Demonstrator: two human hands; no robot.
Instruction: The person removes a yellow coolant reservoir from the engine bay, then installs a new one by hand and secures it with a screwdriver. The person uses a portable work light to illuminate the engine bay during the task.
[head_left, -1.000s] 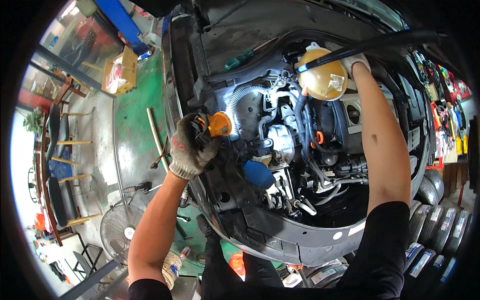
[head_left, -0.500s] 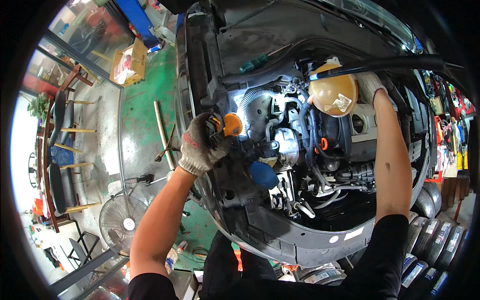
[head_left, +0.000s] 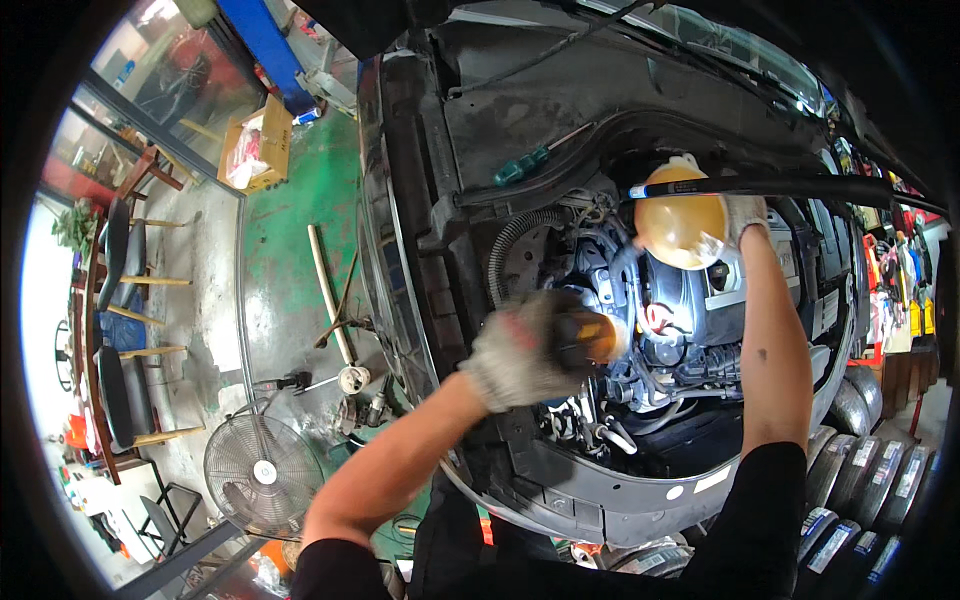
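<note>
My gloved left hand [head_left: 532, 350] is closed round an orange-and-black work light [head_left: 597, 338], blurred by motion, over the engine bay. Bright light falls on hoses and a small red part [head_left: 655, 318] just beyond it. My gloved right hand [head_left: 743, 217] touches the right side of a translucent yellowish reservoir [head_left: 680, 230], its fingers mostly hidden behind it. A black rod [head_left: 780, 186] crosses over the reservoir. A teal-handled screwdriver [head_left: 520, 168] lies on the dark panel above the engine, and a ribbed hose [head_left: 505, 250] curves at the left of the bay.
The car's front edge [head_left: 610, 490] curves along the bottom. At left on the floor are a fan [head_left: 263, 470], a long pole [head_left: 328, 290] and a cardboard box [head_left: 262, 140], with chairs [head_left: 125, 390] beyond. Stacked tyres [head_left: 870, 480] stand at lower right, a blue post [head_left: 270, 50] at upper left.
My left hand and the work light have swung right, so the light falls on the middle hoses instead of the ribbed hose. The view has shifted slightly; my right hand stays by the reservoir.
</note>
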